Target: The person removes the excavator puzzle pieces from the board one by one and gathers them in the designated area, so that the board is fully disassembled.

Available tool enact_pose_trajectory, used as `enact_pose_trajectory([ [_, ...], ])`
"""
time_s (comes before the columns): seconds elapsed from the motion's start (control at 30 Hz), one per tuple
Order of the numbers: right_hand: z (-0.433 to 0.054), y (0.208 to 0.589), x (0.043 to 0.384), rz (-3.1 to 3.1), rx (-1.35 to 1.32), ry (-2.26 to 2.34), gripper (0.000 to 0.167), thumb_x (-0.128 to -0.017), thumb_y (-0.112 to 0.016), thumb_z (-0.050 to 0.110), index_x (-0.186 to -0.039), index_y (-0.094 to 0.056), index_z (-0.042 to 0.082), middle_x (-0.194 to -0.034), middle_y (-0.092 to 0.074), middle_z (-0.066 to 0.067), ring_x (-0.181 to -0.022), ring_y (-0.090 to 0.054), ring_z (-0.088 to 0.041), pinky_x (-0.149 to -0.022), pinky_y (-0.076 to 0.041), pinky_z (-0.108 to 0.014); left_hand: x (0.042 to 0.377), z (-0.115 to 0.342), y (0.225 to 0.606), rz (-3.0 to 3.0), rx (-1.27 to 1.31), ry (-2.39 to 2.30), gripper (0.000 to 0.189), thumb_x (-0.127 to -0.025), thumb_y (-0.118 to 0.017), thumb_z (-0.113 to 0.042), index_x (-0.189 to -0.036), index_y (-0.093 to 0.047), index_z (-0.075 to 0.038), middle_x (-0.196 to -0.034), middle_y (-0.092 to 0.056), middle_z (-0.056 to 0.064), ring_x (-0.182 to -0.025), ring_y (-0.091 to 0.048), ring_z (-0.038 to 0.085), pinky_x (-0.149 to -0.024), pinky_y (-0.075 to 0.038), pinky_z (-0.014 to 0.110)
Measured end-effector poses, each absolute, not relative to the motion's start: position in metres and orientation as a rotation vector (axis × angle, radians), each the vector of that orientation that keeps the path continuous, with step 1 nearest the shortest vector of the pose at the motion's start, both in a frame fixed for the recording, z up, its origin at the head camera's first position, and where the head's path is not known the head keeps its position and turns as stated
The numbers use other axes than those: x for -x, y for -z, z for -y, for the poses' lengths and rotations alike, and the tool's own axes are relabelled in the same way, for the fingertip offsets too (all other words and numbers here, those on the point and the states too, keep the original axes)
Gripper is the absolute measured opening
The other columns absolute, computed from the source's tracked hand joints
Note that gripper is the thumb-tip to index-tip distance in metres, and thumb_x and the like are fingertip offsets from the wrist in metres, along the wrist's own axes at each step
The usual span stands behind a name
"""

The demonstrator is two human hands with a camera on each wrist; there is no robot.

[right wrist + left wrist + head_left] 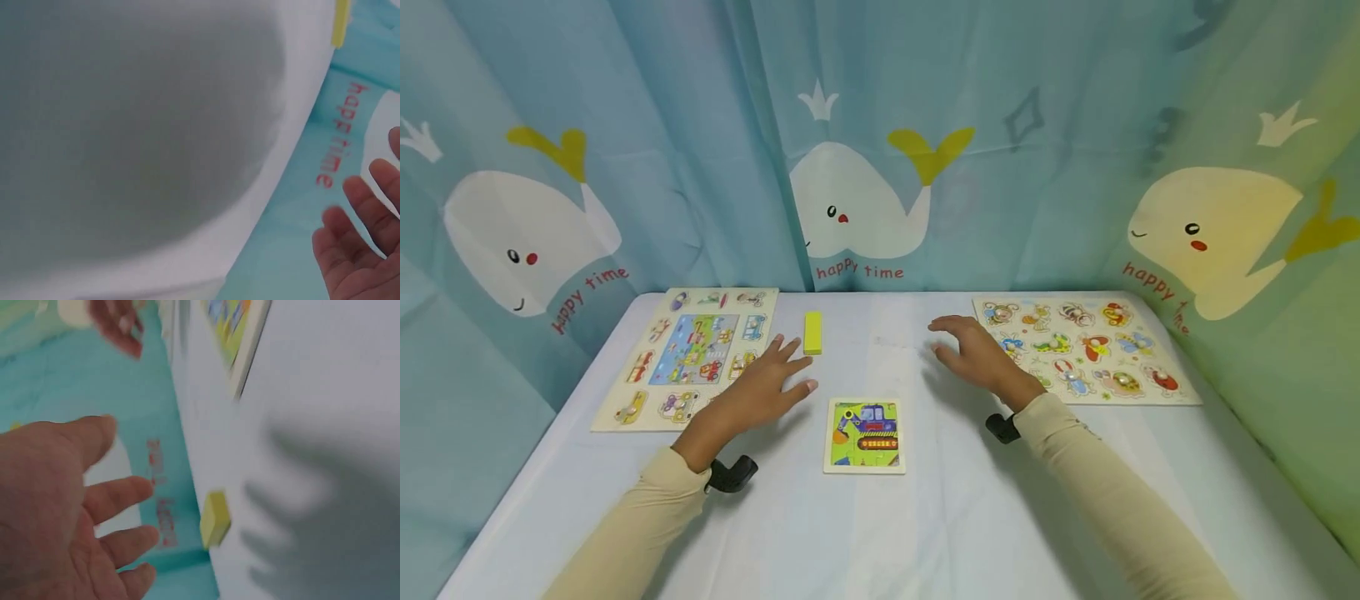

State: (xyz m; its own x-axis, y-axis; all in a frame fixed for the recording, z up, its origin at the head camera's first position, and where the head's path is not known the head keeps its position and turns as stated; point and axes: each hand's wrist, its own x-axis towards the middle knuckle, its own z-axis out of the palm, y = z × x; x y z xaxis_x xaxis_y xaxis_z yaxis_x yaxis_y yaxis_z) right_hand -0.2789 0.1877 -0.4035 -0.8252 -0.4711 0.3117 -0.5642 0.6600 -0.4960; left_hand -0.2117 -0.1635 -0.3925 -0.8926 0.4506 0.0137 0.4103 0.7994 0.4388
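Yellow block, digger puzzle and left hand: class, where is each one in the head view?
Yellow block [812, 331]: head view, middle of its top face.
Digger puzzle [865, 435]: head view, middle of its picture.
Left hand [762, 387]: head view, back of the hand.

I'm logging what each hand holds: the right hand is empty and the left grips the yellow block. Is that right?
No: the left hand holds nothing; the left wrist view shows the yellow block apart from its fingers, on the table. The right hand is indeed empty.
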Motion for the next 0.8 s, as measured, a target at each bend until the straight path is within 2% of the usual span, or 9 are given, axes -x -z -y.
enact_pose_trajectory([
  [0.2, -0.161, 0.402, 0.268, 2.752, -0.919, -0.961, 0.027, -0.094, -0.060, 0.006, -0.118, -0.066, -0.005, -0.109, -0.069, -0.014, -0.098, -0.064, -0.027, -0.086, -0.049, -0.044, 0.187, 0.153, 0.405, -2.777, -0.797, -0.679, 0.048, -0.099, -0.056, -0.038, -0.140, -0.055, -0.012, -0.157, -0.025, 0.015, -0.146, -0.003, 0.038, -0.108, -0.021, 0.061],
  [0.33, -0.148, 0.402, 0.262, 2.849, -0.929, -0.923, 0.027, -0.093, -0.061, 0.008, -0.116, -0.068, -0.004, -0.095, -0.069, -0.007, -0.084, -0.061, -0.018, -0.074, -0.050, -0.035, 0.182, 0.147, 0.411, -2.697, -0.914, -0.637, 0.048, -0.097, -0.059, -0.040, -0.140, -0.056, -0.019, -0.159, -0.021, 0.012, -0.146, 0.001, 0.037, -0.107, -0.020, 0.063],
  [0.43, -0.141, 0.404, 0.259, 2.897, -0.937, -0.895, 0.024, -0.093, -0.062, 0.009, -0.112, -0.070, -0.002, -0.093, -0.068, -0.005, -0.079, -0.058, -0.015, -0.068, -0.048, -0.030, 0.182, 0.143, 0.414, -2.623, -0.976, -0.637, 0.049, -0.096, -0.061, -0.039, -0.141, -0.054, -0.021, -0.160, -0.017, 0.014, -0.146, 0.003, 0.039, -0.107, -0.017, 0.065],
  [0.6, -0.125, 0.407, 0.254, 2.932, -1.024, -0.916, 0.023, -0.092, -0.063, 0.011, -0.110, -0.072, 0.001, -0.092, -0.068, -0.001, -0.078, -0.056, -0.012, -0.067, -0.048, -0.028, 0.181, 0.142, 0.419, -2.577, -0.965, -0.599, 0.053, -0.096, -0.061, -0.038, -0.146, -0.048, -0.025, -0.159, -0.011, 0.022, -0.144, 0.006, 0.044, -0.108, -0.011, 0.065],
  [0.8, -0.110, 0.408, 0.247, 2.954, -1.160, -0.902, 0.023, -0.092, -0.064, 0.013, -0.111, -0.073, 0.004, -0.100, -0.070, -0.002, -0.083, -0.059, -0.011, -0.073, -0.049, -0.028, 0.178, 0.141, 0.421, -2.527, -0.935, -0.537, 0.056, -0.096, -0.060, -0.036, -0.149, -0.042, -0.030, -0.160, -0.005, 0.021, -0.145, 0.009, 0.041, -0.110, -0.004, 0.063],
])
